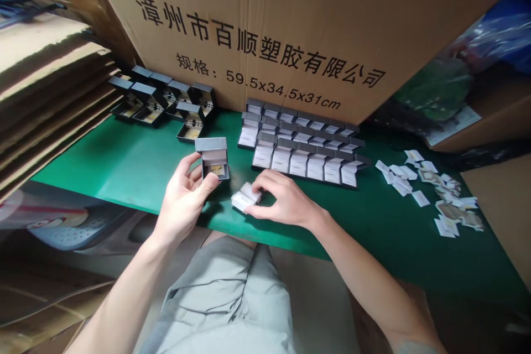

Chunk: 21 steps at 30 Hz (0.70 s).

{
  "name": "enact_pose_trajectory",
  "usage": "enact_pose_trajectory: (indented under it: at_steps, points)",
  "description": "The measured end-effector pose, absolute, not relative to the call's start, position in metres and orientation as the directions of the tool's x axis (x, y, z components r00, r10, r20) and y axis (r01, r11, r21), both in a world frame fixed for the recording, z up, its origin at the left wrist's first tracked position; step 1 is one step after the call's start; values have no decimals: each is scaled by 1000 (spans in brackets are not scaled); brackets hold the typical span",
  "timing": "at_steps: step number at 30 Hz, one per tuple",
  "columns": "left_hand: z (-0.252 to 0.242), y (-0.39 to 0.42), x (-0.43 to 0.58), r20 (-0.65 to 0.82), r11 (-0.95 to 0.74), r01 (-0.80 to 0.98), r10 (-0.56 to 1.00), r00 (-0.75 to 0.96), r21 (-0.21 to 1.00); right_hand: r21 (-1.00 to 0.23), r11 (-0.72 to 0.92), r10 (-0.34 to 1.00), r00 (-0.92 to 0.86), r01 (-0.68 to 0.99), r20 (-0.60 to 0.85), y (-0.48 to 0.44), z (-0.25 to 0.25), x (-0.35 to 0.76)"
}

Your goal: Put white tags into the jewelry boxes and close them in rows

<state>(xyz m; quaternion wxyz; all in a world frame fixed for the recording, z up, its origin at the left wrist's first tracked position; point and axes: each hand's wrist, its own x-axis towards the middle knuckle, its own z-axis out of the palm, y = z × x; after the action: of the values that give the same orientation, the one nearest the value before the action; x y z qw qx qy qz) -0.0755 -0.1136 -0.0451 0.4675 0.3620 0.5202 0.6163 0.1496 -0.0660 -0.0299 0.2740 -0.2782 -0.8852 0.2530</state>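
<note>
My left hand holds a small open grey box just above the green table; something yellowish lies inside it. My right hand rests on the table's near edge, its fingers on a small stack of white pads. Behind the hands stand rows of open grey boxes with white linings. At the back left sits a cluster of open dark boxes with yellowish items inside.
A big printed cardboard carton stands at the table's back. Flat cardboard sheets are stacked at the left. Loose white slips and small packets lie scattered at the right. My lap in grey shorts is below the edge.
</note>
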Motion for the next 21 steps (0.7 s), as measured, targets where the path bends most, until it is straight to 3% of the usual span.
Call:
enact_pose_trajectory:
  at_steps: [5, 10, 17, 21]
  points:
    - [-45, -114, -75, -28, -25, -178, 956, -291, 984, -678, 684, 657, -633, 270, 410, -64, -30, 150]
    - [-48, -114, -75, 17, -50, -94, 947, -321, 994, -682, 712, 550, -735, 165, 397, -63, -27, 153]
    - [-56, -115, -78, 60, -86, -69, 948, -312, 994, -748, 624, 609, -741, 227, 283, -67, -27, 155]
    - [-57, -116, -78, 44, -71, -68, 943, -330, 995, -749, 629, 609, -731, 208, 309, -67, -27, 154]
